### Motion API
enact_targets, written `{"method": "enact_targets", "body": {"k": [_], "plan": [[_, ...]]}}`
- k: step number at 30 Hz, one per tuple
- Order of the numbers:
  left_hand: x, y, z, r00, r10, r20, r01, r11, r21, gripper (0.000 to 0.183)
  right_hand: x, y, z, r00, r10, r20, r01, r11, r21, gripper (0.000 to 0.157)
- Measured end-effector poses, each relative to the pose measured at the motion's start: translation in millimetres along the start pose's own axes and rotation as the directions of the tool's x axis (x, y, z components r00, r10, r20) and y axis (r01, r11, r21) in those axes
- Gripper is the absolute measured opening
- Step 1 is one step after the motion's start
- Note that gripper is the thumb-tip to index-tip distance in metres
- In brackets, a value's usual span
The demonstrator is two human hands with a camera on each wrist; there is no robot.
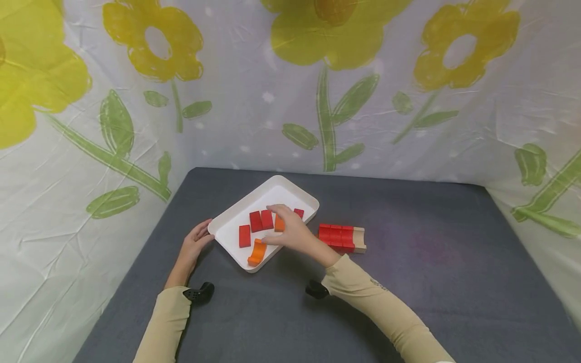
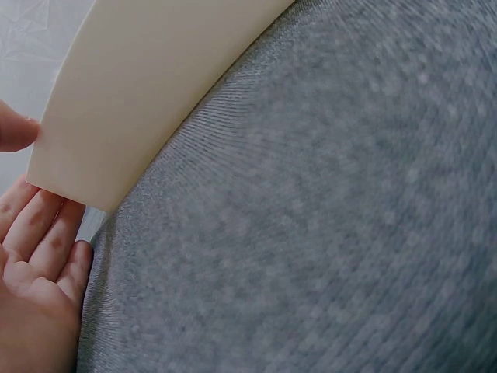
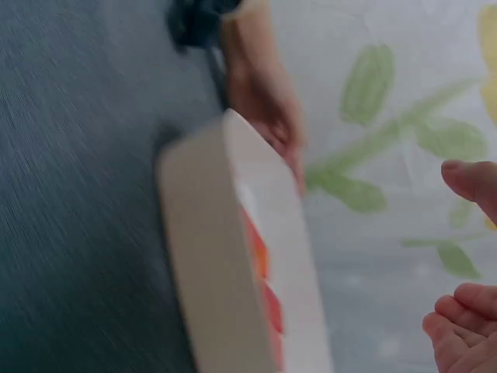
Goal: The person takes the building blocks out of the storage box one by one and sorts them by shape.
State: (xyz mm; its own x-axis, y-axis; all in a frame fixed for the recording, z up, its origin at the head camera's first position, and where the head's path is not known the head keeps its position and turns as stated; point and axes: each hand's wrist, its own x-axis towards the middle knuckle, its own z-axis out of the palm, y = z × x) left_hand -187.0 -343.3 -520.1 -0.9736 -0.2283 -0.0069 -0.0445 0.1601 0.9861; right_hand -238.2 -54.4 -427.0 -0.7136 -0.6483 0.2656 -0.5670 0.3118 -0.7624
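Observation:
A white tray (image 1: 240, 205) lies at an angle on the table, with red blocks (image 1: 244, 236) and orange blocks inside. My left hand (image 1: 194, 247) holds the tray's left corner. In the left wrist view its thumb (image 2: 17, 130) is at the rim and its fingers lie against the outside. Over the tray, my right hand (image 1: 295, 233) has thumb and fingertips spread apart with nothing between them. It partly hides an orange block (image 1: 279, 223); a curved orange block (image 1: 257, 253) is just below its thumb. The right wrist view shows the right fingers (image 3: 466, 330) apart from the thumb.
Right of the tray, a row of grooved red blocks (image 1: 336, 236) ends in a plain wooden block (image 1: 359, 239), partly hidden by the right wrist. A dark grey cloth (image 1: 431, 282) covers the table. Flower-printed curtains (image 1: 236, 101) stand at the back and sides.

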Motion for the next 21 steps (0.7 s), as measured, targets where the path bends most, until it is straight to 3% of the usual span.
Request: {"method": "enact_targets", "body": {"k": [6,11,21], "plan": [[0.0,-0.8,-0.6,1.000,-0.003,-0.001,0.003,1.000,-0.002,0.051,-3,0,34.5,0.994,0.066,0.090,-0.063,0.997,-0.035,0.070],[-0.5,-0.8,-0.5,1.000,0.006,0.008,-0.006,1.000,-0.006,0.050,-6,9,52.2,0.994,0.049,0.096,-0.037,0.992,-0.124,0.067],[-1.1,-2.1,-0.6,1.000,0.019,-0.007,-0.019,1.000,-0.007,0.049,-9,7,62.6,0.980,0.175,0.095,-0.148,0.960,-0.240,0.067]]}}
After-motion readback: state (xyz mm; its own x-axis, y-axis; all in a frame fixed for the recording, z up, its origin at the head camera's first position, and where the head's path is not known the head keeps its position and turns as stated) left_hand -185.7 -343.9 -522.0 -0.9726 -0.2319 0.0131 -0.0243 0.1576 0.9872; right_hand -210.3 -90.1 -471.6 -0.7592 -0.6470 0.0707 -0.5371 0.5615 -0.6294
